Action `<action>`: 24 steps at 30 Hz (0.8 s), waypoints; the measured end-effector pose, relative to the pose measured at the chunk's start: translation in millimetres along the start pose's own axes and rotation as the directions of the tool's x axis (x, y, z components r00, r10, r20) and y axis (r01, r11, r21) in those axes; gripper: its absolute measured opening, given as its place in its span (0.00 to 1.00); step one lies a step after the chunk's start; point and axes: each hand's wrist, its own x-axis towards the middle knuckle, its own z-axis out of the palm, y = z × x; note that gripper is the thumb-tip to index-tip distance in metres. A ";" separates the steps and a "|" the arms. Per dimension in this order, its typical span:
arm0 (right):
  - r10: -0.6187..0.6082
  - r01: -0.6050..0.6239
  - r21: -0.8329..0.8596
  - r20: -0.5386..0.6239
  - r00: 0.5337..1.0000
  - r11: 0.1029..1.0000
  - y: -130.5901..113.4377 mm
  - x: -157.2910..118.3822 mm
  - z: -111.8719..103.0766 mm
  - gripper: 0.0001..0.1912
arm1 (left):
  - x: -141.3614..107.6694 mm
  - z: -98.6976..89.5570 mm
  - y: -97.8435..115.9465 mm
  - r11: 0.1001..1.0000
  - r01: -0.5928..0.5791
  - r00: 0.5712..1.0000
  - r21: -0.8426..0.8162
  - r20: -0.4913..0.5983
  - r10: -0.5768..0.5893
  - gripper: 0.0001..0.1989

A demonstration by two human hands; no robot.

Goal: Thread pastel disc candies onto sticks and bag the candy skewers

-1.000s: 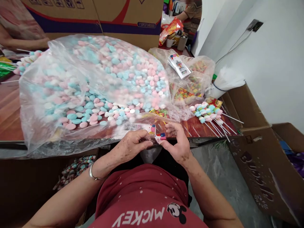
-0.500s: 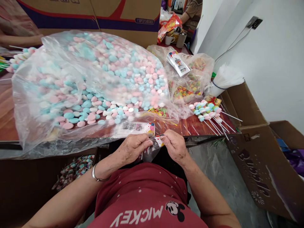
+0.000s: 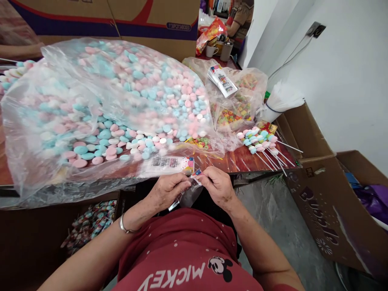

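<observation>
My left hand (image 3: 171,189) and my right hand (image 3: 218,186) meet just off the table's front edge. Both pinch the edge of a small clear printed plastic bag (image 3: 197,179), whose lower part hangs between them and is partly hidden by my left hand. Just beyond my fingers, a stack of similar printed bags (image 3: 166,163) lies on the table. A huge clear sack of pink, blue and white marshmallows (image 3: 133,97) sprawls behind the stack. To the right rests a pile of marshmallow skewers (image 3: 259,139) with white sticks pointing toward me.
Behind the skewers are a bag of colourful ring-shaped sweets (image 3: 233,113), a bundle of printed bags (image 3: 222,81) and a tub of white sticks (image 3: 277,103). Open cartons (image 3: 318,202) stand right; a box of wrapped skewers (image 3: 93,218) sits below left. Another person's arm (image 3: 21,51) shows far left.
The printed bag's top has turned and creased between my fingers, and a silvery corner now shows below my left hand. The whole view has shifted slightly.
</observation>
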 end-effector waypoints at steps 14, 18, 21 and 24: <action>0.117 -0.114 0.037 -0.074 0.990 0.993 8.3 -18.7 -15.5 0.23 | -10.1 2.3 -15.8 0.999 0.048 0.998 -0.014 0.045 -0.047 0.15; 0.119 -0.219 -0.264 -0.347 0.930 0.939 34.5 -18.2 -74.7 0.08 | -14.9 2.8 -18.3 0.998 0.050 0.996 -0.030 0.071 -0.048 0.14; -0.032 -0.308 -0.628 -0.469 0.882 0.714 60.5 -14.7 -134.2 0.12 | -18.0 4.4 -18.6 0.997 0.049 0.996 -0.053 0.071 -0.046 0.13; 0.063 -0.455 -0.821 -0.464 0.884 0.346 85.1 -8.9 -178.8 0.14 | -20.0 6.2 -17.6 0.993 0.080 0.995 -0.082 0.069 -0.074 0.12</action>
